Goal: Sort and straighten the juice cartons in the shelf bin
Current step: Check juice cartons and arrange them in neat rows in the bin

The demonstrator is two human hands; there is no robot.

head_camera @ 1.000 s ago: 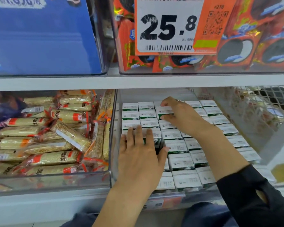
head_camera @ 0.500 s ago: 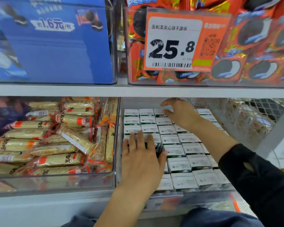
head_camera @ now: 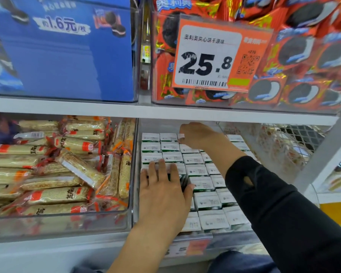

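Left hand (head_camera: 163, 196): lying flat with fingers straight and spread, pressing on the cartons (head_camera: 202, 184) in the left-hand rows.
Right hand (head_camera: 199, 135): reaching to the back row, fingers curling round one carton (head_camera: 182, 136).
Cartons: standing in rows in the clear bin (head_camera: 135, 194).

Bright, even store lighting falls from above, with no hard shadows. The orange price tag (head_camera: 220, 56) is sharp enough to read its large numerals, though its small print smears. Soft white glare streaks the clear front wall of the snack bin (head_camera: 57, 223) at lower left. Under the shelf board (head_camera: 67, 109) the rear of the lower bins is dimmer. Wide-angle distortion bends straight lines toward the edges, and the corners are blurred, most of all the red biscuit packs (head_camera: 313, 56) at upper right. The lower price label (head_camera: 187, 247) is smeared and unreadable.
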